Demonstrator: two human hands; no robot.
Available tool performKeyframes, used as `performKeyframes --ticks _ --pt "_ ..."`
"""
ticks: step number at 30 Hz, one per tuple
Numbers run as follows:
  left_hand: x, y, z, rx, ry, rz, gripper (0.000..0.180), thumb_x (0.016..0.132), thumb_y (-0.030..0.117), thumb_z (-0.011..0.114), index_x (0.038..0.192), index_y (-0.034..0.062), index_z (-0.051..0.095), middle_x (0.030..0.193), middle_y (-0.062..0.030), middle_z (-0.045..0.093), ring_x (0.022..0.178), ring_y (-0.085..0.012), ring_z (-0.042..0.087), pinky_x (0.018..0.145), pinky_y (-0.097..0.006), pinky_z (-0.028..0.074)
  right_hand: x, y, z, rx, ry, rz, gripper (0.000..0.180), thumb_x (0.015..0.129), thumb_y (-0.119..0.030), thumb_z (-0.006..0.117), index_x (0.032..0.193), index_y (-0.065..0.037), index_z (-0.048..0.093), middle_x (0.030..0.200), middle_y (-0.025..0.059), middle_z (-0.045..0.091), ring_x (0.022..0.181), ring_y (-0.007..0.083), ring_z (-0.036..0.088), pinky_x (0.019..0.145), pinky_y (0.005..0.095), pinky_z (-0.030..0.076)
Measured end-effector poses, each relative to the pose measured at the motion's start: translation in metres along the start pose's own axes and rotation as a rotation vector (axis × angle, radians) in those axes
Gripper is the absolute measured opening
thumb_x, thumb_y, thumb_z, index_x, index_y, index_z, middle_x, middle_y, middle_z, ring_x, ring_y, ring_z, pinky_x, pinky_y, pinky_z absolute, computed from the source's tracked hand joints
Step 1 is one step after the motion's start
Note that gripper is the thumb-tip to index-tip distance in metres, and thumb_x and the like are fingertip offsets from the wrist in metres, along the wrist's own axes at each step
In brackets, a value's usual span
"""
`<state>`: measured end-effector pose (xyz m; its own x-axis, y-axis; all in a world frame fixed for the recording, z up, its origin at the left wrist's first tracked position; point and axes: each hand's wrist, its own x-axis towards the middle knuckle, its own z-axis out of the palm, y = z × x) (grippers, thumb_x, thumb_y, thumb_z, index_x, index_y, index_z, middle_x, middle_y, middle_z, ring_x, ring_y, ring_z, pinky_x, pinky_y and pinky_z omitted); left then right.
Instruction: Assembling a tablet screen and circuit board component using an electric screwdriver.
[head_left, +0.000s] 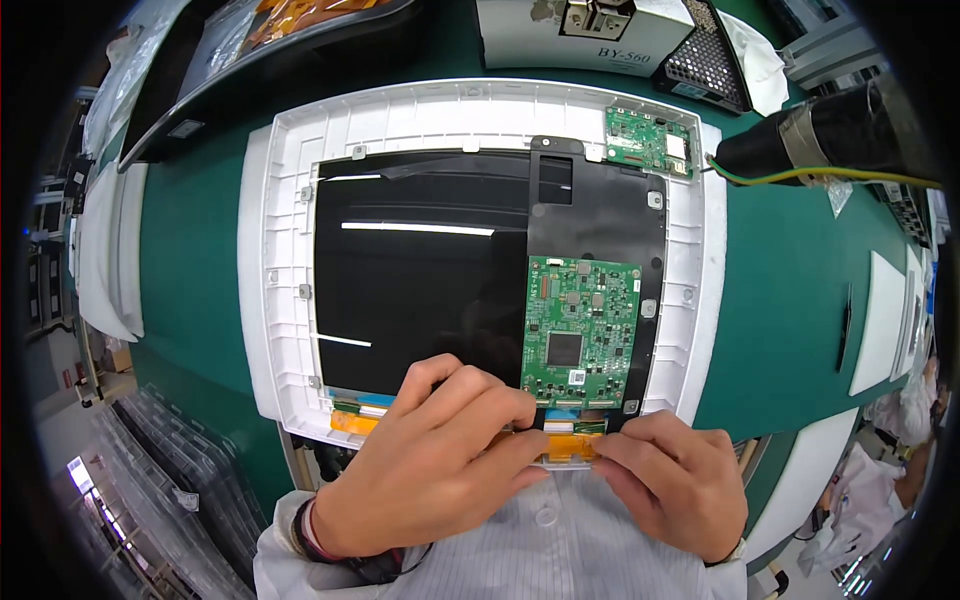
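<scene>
A white frame (270, 250) lies flat on a green bench (790, 280), holding a glossy black panel (420, 270) face down. To the right of the panel, a black plate (600, 215) covers the frame's inner right side, and a large green board (580, 330) sits on the lower part of that plate. A smaller green board (648, 142) rests at the frame's upper right corner. An orange flex strip (572, 447) runs along the frame's near edge, just below the large board; a second orange piece (352, 420) shows at the near left corner of the panel. The left hand (430, 460) lies over the near edge of the frame, fingers curled and pinched onto the flex strip. The right hand (670, 480) meets it from the right, fingertips closed on the same strip's right end. A dark cylinder (830, 135) with a yellow wire (830, 178) lies beyond the frame's right side. A grey box (580, 35) stands behind the frame.
</scene>
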<state>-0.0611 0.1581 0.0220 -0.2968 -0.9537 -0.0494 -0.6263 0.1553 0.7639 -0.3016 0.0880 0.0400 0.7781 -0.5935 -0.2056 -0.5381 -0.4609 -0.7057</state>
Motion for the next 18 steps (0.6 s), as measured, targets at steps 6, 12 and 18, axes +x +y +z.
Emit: performKeyframes --ticks 6,12,18 --pt "-0.001 -0.001 0.001 0.004 0.018 -0.001 0.030 0.071 0.024 0.089 0.094 0.0091 0.076 0.100 -0.0005 0.061 0.090 -0.0208 0.058 0.085 -0.040 0.038 0.003 0.002 0.003 -0.079 0.036 -0.049 0.027 0.077 -0.007 0.084 0.101 -0.004 0.072 0.090 0.0052 0.062 0.060 0.0180 0.067 0.047 0.0315 0.051" --pt "0.000 -0.002 0.003 -0.001 0.026 0.007 0.031 0.071 0.023 0.088 0.095 0.0077 0.076 0.102 -0.0011 0.062 0.089 -0.0213 0.059 0.086 -0.040 0.040 0.006 0.001 -0.005 -0.076 -0.009 -0.070 0.029 0.074 -0.005 0.081 0.101 -0.003 0.073 0.089 0.0055 0.064 0.062 0.0182 0.068 0.047 0.0313 0.052" --pt "0.003 -0.003 0.008 0.056 0.049 0.053 0.032 0.070 0.020 0.089 0.097 0.0072 0.075 0.103 -0.0023 0.063 0.092 -0.0217 0.061 0.089 -0.042 0.042 0.009 0.003 -0.007 -0.144 -0.039 -0.085 0.028 0.073 -0.004 0.077 0.101 -0.003 0.072 0.090 0.0050 0.063 0.065 0.0190 0.068 0.049 0.0317 0.053"
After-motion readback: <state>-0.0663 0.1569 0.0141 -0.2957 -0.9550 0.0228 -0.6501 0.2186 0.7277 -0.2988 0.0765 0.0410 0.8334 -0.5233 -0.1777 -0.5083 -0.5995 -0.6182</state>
